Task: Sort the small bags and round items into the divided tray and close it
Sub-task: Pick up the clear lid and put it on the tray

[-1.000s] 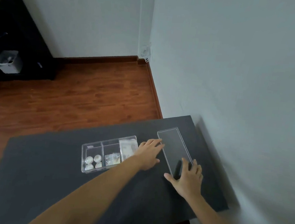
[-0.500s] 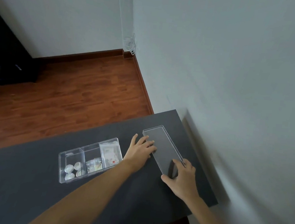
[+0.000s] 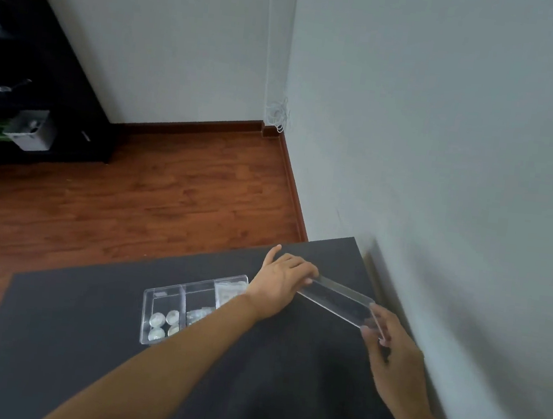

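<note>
A clear divided tray [image 3: 151, 302] lies on the dark table [image 3: 80, 342]. Several round silvery items [image 3: 162, 324] fill its left compartment, and small bags sit in the middle [image 3: 199, 314] and right [image 3: 229, 292] compartments. The clear flat lid [image 3: 337, 300] is raised off the table, tilted, to the right of the tray. My left hand [image 3: 282, 280] grips the lid's far left end. My right hand [image 3: 390, 349] pinches its near right end. My left forearm crosses over the tray's right part.
A white wall runs close along the table's right edge. Wooden floor lies beyond the table's far edge. A black shelf unit [image 3: 24, 77] with a grey bin [image 3: 32, 130] stands at the far left.
Both hands went from resting flat on the lid to gripping its ends, and the lid has lifted off the table and tilted. The camera view has shifted.
</note>
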The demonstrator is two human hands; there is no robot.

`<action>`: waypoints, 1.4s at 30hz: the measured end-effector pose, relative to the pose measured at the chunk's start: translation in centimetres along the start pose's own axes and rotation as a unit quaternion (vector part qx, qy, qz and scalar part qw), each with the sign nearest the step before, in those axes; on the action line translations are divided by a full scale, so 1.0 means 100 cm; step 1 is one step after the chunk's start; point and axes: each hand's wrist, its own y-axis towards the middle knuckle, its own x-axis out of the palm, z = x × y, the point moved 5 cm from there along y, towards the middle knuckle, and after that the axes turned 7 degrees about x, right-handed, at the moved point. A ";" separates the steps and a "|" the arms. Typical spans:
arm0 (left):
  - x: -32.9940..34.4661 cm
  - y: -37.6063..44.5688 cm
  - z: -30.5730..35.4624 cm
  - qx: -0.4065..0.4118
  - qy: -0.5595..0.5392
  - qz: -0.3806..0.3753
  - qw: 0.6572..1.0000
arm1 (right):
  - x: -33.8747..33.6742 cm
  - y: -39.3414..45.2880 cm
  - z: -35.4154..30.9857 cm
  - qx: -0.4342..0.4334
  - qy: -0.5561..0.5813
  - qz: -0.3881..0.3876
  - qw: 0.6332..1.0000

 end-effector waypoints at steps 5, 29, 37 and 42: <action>-0.049 -0.020 -0.007 -0.030 -0.057 0.092 0.994 | 0.000 0.015 -0.030 -0.057 0.044 0.033 0.997; -0.074 -0.242 -0.126 -0.514 -0.160 0.180 0.823 | 0.194 0.020 -0.089 0.054 -0.135 -0.229 0.962; -0.058 -0.237 -0.138 -0.533 -0.146 0.163 0.818 | 0.209 0.023 -0.088 0.062 -0.172 -0.242 0.953; -0.055 -0.233 -0.145 -0.534 -0.140 0.147 0.821 | 0.211 0.025 -0.090 0.065 -0.190 -0.236 0.951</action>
